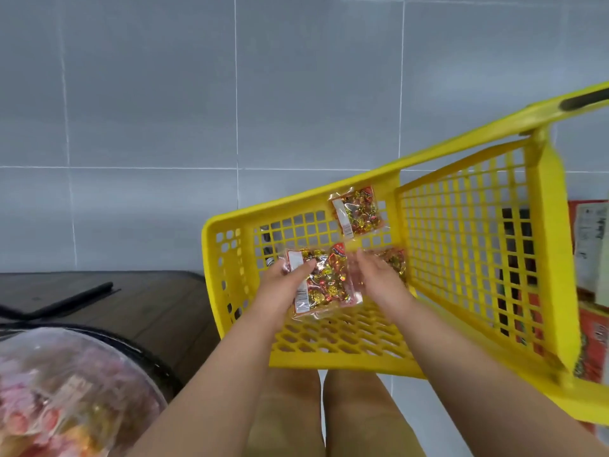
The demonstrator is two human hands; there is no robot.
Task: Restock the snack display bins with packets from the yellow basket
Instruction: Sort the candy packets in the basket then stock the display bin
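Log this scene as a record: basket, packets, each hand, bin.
basket: yellow, tilted
left hand: grips a packet
right hand: at that packet's edge, blurred, grip unclear
second packet: against the basket's far wall
third packet: partly behind the right hand
bin: lower left, holds snacks

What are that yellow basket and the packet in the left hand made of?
Yellow lattice basket: probably rigid moulded plastic, smooth, slight sheen; uniform grid walls suggest it. Clear sweet packet in the left hand: seemingly glossy plastic film; wrapped sweets show through.
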